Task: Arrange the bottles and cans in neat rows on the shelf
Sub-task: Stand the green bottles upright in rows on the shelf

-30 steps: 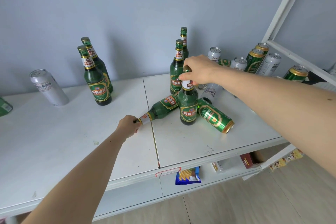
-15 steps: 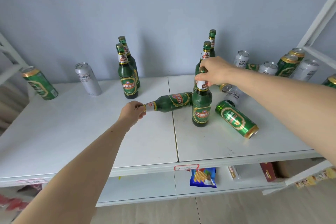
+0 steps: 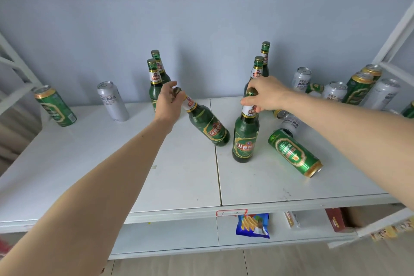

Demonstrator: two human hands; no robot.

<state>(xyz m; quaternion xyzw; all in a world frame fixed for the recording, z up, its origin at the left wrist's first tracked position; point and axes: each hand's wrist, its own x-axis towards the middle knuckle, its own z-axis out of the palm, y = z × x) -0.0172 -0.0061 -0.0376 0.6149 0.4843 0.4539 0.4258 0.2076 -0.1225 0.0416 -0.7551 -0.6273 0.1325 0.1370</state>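
Green bottles, one in each grip.
My left hand [image 3: 168, 102] tilts a bottle [image 3: 206, 122] upright by its neck; my right hand [image 3: 265, 94] pinches a standing bottle [image 3: 245, 139]'s neck. Next: row them on the shelf [image 3: 280, 188].

The left hand [image 3: 167, 102] grips the neck of a tilted green bottle [image 3: 207, 124], its base on the white shelf [image 3: 89, 163]. The right hand [image 3: 264, 94] holds the top of an upright bottle [image 3: 246, 139], a green can [image 3: 294, 152] lying just beside it.

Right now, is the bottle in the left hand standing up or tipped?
Tipped. The left hand grips the bottle by its cap, neck leaning left, base on the shelf.
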